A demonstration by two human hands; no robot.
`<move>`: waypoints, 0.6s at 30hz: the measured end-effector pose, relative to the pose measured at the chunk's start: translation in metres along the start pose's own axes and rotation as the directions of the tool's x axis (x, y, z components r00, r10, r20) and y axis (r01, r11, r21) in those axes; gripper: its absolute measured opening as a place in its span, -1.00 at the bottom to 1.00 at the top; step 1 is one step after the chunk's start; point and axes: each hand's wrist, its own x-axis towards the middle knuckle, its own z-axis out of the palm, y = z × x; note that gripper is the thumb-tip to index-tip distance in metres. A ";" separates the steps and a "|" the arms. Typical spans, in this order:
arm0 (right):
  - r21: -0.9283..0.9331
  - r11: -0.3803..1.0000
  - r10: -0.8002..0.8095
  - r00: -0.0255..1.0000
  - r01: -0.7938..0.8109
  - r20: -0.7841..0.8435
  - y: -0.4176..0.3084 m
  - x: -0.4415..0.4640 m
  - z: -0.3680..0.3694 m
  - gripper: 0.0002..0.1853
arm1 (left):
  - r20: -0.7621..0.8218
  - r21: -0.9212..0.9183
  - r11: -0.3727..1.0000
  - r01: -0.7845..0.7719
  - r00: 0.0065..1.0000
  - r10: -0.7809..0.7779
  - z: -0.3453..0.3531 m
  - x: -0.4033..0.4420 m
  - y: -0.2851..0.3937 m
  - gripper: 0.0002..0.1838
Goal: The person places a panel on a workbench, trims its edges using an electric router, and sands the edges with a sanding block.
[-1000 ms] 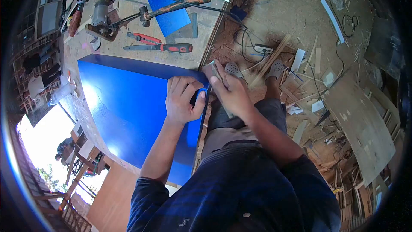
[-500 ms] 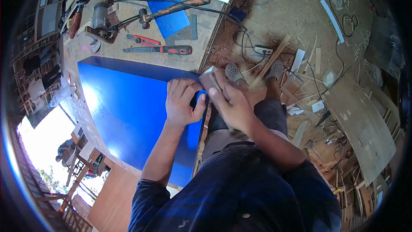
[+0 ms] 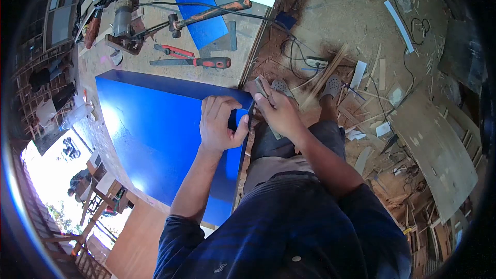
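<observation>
A glossy blue box-like panel [image 3: 155, 134] lies on the workbench at my left. My left hand [image 3: 219, 123] grips it near its right edge, fingers bent over the top face and thumb apart. A dark gap with a blue rim shows between thumb and fingers; the fingertips are partly hidden. In my right hand [image 3: 283, 116] is a flat wooden sanding block [image 3: 261, 88], tilted against the panel's right edge by the corner. The block's working face cannot be seen.
Beyond the panel lie a file [image 3: 206, 62], a red cutter [image 3: 174, 51], a hammer [image 3: 214, 13], a blue offcut [image 3: 199, 8] and a power tool [image 3: 123, 18] with its cable. Wood scraps, a power strip [image 3: 316, 62] and a curved plywood sheet [image 3: 436, 150] cover the floor.
My right hand and the sanding block have shifted slightly along the panel's edge, and the block has turned. My left hand keeps its place on the panel.
</observation>
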 end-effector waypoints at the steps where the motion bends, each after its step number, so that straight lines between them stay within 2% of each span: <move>1: -0.019 0.999 0.039 0.999 -0.039 0.035 -0.002 0.001 -0.003 -0.33 | 0.005 -0.001 1.000 0.002 1.000 -0.002 0.000 0.000 0.001 -0.72; 2: -0.038 0.996 0.083 0.994 -0.080 0.073 -0.010 0.002 -0.007 -0.33 | 0.000 0.002 1.000 -0.002 1.000 0.002 0.000 0.001 0.001 -0.72; 3: 0.058 0.998 0.005 0.998 -0.009 0.060 -0.022 -0.012 -0.010 -0.32 | -0.001 0.003 1.000 -0.005 1.000 0.005 0.000 0.001 0.001 -0.72; 5: 0.028 0.981 -0.189 0.980 0.191 -0.053 -0.023 -0.028 -0.003 -0.32 | 0.003 0.010 1.000 0.003 1.000 -0.004 0.001 0.001 0.001 -0.71; 8: 0.097 0.985 -0.137 0.987 0.145 -0.079 -0.008 -0.019 0.007 -0.33 | 0.014 0.026 1.000 -0.008 1.000 0.007 0.000 0.003 0.002 -0.70; 10: 0.171 0.982 0.074 0.997 -0.074 0.010 0.033 0.011 0.021 -0.34 | 0.022 0.041 0.998 -0.051 0.999 0.050 0.000 0.004 0.002 -0.69; 13: 0.146 0.983 0.115 0.993 -0.110 -0.026 0.080 0.045 0.030 -0.33 | 0.043 0.059 0.992 -0.110 0.993 0.107 0.000 0.009 0.006 -0.73; 16: 0.253 0.965 0.118 0.974 -0.066 -0.194 0.141 0.045 0.053 -0.30 | 0.221 0.097 0.989 -0.109 0.971 0.086 0.001 0.023 0.014 -0.81; 18: 0.218 0.967 0.177 0.965 -0.134 -0.192 0.139 0.026 0.028 -0.29 | 0.510 0.326 0.935 -0.136 0.858 -0.053 0.011 0.031 0.024 -0.81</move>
